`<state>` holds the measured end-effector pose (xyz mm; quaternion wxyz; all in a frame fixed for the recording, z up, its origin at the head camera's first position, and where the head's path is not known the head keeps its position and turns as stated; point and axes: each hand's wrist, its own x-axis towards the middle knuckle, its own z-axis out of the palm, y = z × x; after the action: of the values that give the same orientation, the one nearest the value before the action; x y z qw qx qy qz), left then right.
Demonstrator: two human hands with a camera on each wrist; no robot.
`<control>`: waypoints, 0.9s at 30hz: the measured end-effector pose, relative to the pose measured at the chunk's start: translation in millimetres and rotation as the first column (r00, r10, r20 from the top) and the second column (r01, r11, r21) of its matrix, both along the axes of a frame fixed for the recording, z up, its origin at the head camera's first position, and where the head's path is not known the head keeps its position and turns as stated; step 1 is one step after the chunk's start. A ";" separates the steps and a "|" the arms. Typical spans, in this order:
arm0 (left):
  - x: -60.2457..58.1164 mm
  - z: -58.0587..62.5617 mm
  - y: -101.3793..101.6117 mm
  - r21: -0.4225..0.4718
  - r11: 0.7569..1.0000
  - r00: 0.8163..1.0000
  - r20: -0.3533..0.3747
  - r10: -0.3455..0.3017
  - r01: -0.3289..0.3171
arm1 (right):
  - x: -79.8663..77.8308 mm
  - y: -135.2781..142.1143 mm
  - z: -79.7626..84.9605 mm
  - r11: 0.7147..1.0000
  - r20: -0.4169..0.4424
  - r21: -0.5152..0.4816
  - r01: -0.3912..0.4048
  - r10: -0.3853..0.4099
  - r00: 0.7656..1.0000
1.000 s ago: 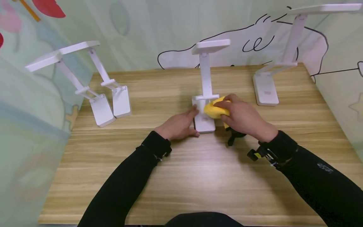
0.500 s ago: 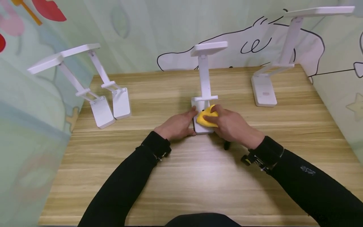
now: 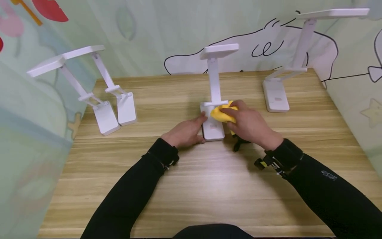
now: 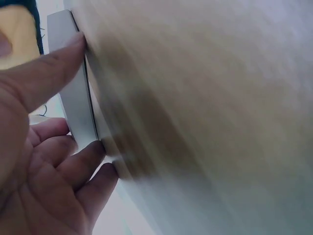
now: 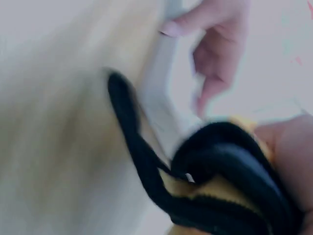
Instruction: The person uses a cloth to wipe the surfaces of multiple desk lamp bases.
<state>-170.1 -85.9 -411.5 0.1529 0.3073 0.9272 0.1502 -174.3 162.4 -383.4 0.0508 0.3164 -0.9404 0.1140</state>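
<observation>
Left hand [image 3: 185, 132]: fingers spread, pressing the base [image 3: 213, 132]
Right hand [image 3: 250, 124]: pinches yellow cloth [image 3: 221, 115]
Lamp [image 3: 214, 79]: hard rubbing might skid it!

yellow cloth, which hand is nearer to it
Right: the right hand grips the cloth at the right side of the middle lamp base. The left hand is apart from the cloth, touching that base's left edge.

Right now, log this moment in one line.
left hand: touches middle lamp base | right hand: holds yellow cloth on same base | other lamps: two at left, one at right
</observation>
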 end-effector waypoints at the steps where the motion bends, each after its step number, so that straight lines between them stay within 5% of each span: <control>1: 0.1 0.1 0.3 0.003 1.000 1.000 0.004 0.000 0.000 | -2.3 -4.9 -5.3 0.999 -0.022 -0.018 0.029 -0.030 0.999; 6: 1.0 -1.3 1.9 0.014 1.000 1.000 0.013 -0.003 0.003 | -11.7 -22.3 -26.3 0.997 -0.123 -0.001 0.079 -0.079 0.989; 9: 1.1 -2.7 1.4 0.006 1.000 1.000 0.010 0.006 -0.006 | -14.4 -24.5 -29.3 0.995 -0.104 0.026 0.094 -0.091 0.990; 15: 1.9 -3.3 2.0 0.007 1.000 0.999 0.031 0.016 -0.016 | -8.2 -8.5 -29.4 0.987 0.015 0.027 0.160 -0.160 0.987; 20: 3.1 -1.8 -1.2 -0.014 0.998 0.998 0.044 0.055 -0.055 | -1.3 11.5 -18.8 0.994 0.135 0.102 0.035 -0.049 0.990; 23: 2.6 -1.6 -1.9 -0.014 0.999 0.998 0.039 0.052 -0.051 | -3.3 21.5 -3.1 0.994 0.287 0.108 -0.025 -0.007 0.958; 27: 1.4 -1.8 -1.0 0.005 1.000 0.999 0.030 0.025 -0.025 | -10.5 25.4 10.1 0.999 0.351 0.035 0.034 -0.044 0.935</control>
<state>-168.7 -86.9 -413.3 0.1642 0.2939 0.9281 0.1594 -184.9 187.8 -373.4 -0.1204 0.2727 -0.9419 0.1545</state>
